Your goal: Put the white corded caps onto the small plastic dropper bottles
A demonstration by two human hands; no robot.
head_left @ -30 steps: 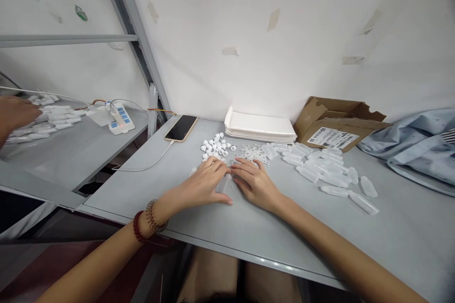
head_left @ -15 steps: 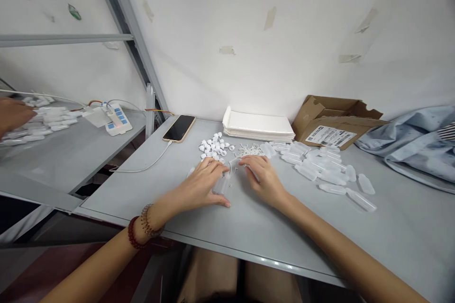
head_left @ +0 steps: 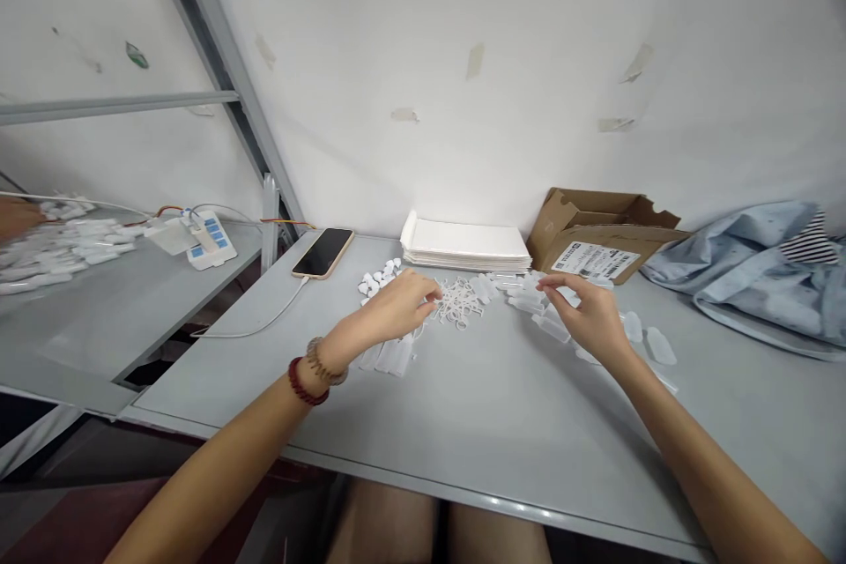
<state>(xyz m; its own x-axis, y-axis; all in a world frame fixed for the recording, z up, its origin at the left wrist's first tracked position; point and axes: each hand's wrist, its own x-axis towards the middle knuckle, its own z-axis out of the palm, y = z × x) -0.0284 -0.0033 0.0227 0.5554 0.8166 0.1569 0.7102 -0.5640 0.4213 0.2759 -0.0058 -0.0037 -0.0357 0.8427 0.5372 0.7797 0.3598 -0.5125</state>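
- The left hand [head_left: 397,308] is low over the grey metal table [head_left: 495,414], palm down and fingers curled. Its tips are just right of the heap of small white plastic caps [head_left: 374,282], at the edge of the tangle of tiny white plastic rings [head_left: 456,304]. I cannot tell if it pinches anything.
- The right hand [head_left: 588,317] is low over the loose pile of small clear plastic bottles [head_left: 529,300]. Thumb and forefinger are narrowly apart and point left. I cannot tell whether they close on a bottle.
- The pile sits right of centre, under the right hand and to its left, with a few strays past it on the right. The bottles lie flat, long axes mostly left-right or slanted to the table edge.
- The right hand is the nearer one to the pile. The left hand is well apart from it, with the rings between.
- A separate short row of clear bottles [head_left: 393,357] lies flat just under the left wrist. They lie side by side, long axes pointing away from the person.
- A red bead bracelet and a brown coil band [head_left: 310,367] are on the left wrist.
- Along the wall are a black phone in a tan case [head_left: 323,252] on a white cable [head_left: 251,330], a stack of white paper sheets [head_left: 466,245] and an open brown cardboard box [head_left: 598,233] with a label. A pale blue cloth [head_left: 746,269] lies far right.
- To the left stands a second grey table [head_left: 99,317] with more clear bottles [head_left: 59,238] and a white power strip with blue switches [head_left: 202,238]. A co-worker's hand [head_left: 13,216] shows at the frame edge, blurred.
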